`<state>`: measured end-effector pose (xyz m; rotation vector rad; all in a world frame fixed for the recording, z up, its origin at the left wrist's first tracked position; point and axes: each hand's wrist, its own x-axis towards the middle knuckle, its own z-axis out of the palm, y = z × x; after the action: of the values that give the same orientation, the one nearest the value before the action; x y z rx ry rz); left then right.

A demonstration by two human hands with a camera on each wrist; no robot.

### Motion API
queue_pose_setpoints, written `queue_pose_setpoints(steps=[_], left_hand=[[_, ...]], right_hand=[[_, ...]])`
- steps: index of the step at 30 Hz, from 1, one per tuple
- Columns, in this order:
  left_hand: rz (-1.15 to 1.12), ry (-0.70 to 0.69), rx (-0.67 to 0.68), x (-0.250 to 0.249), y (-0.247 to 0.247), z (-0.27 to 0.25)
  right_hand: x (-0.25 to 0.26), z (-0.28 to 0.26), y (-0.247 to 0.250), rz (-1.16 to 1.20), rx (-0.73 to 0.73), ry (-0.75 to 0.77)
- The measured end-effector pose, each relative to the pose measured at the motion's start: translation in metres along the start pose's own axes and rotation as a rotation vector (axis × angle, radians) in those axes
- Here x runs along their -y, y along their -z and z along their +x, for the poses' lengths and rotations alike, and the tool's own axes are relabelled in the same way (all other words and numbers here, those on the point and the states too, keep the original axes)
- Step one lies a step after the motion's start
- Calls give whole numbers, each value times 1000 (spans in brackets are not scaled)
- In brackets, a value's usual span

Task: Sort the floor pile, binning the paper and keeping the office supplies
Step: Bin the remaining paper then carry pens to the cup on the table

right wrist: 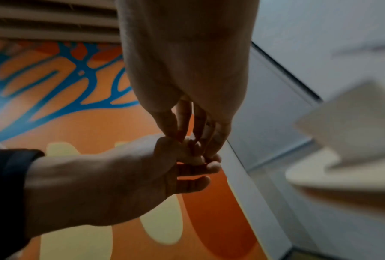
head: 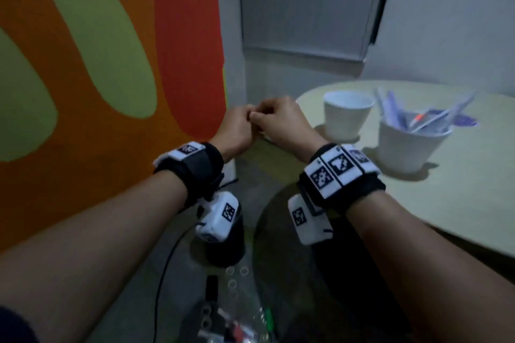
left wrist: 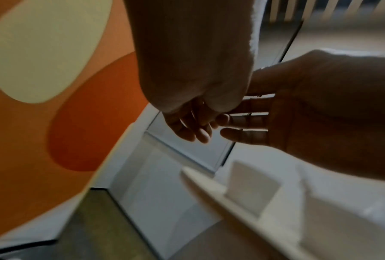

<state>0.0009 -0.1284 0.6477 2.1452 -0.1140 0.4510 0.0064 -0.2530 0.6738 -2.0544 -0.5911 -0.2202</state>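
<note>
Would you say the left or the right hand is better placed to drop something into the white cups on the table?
Probably the right hand: it is nearer the empty white cup on the table, while the left hand is on the far side, by the orange wall.

Both hands, left [head: 237, 131] and right [head: 281, 122], meet fingertip to fingertip in open air beside the table [head: 459, 198] edge, no gap between them

Left side closed off by painted wall [head: 97, 64]; grey panel [head: 306, 8] behind

Right: two white cups stand near the table edge, empty cup [head: 347, 114] nearest right hand, pen cup [head: 409, 145] just beyond, pens [head: 418, 117] splaying out over rim; bare tabletop open in front of the cups

Below forearms: floor pile [head: 231, 317] and black cable [head: 167, 273]; air above them free
</note>
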Motion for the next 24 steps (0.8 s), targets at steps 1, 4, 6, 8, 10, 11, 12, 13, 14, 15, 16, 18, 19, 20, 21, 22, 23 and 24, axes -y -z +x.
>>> queue_pose_setpoints(steps=[1, 4, 6, 8, 10, 11, 12, 13, 14, 15, 16, 18, 19, 20, 21, 22, 23, 24], left_hand=[[75, 56, 65, 31, 3, -12], [240, 247, 281, 146, -1, -46], [293, 367, 397, 233, -14, -70], [288, 489, 491, 315, -33, -100], [259, 574, 546, 385, -57, -131], [237, 613, 565, 416, -71, -146], [216, 651, 591, 443, -86, -162], [209, 679, 630, 466, -100, -175], [215, 693, 677, 488, -115, -190], [214, 694, 724, 506, -129, -203], [206, 681, 768, 521, -143, -216], [209, 619, 837, 548, -168, -240], [235, 579, 873, 558, -178, -251], [259, 523, 893, 567, -188, -262], [284, 466, 906, 576, -198, -272], [302, 413, 921, 582, -207, -281], [327, 374, 928, 585, -215, -288], [359, 327, 926, 590, -221, -295]], right_hand=[[-20, 2, -34, 5, 66, -44], [-99, -6, -141, 13, 339, -179], [-161, -23, -206, 0, 543, -283], [-223, -44, -262, -26, 718, -395], [-279, -66, -308, -54, 828, -507], [-305, -78, -329, -61, 864, -562], [-330, -90, -347, -66, 890, -612], [-354, -103, -363, -82, 919, -658], [-375, -116, -378, -109, 954, -699], [-396, -129, -391, -137, 987, -731], [-414, -142, -402, -162, 1015, -754], [-444, -165, -421, -213, 1053, -780], [-457, -175, -431, -240, 1058, -778], [-468, -183, -440, -273, 1051, -770], [-479, -191, -450, -304, 1028, -758], [-486, -196, -459, -332, 1000, -750], [-493, -201, -467, -353, 964, -748], [-493, -202, -471, -368, 933, -743]])
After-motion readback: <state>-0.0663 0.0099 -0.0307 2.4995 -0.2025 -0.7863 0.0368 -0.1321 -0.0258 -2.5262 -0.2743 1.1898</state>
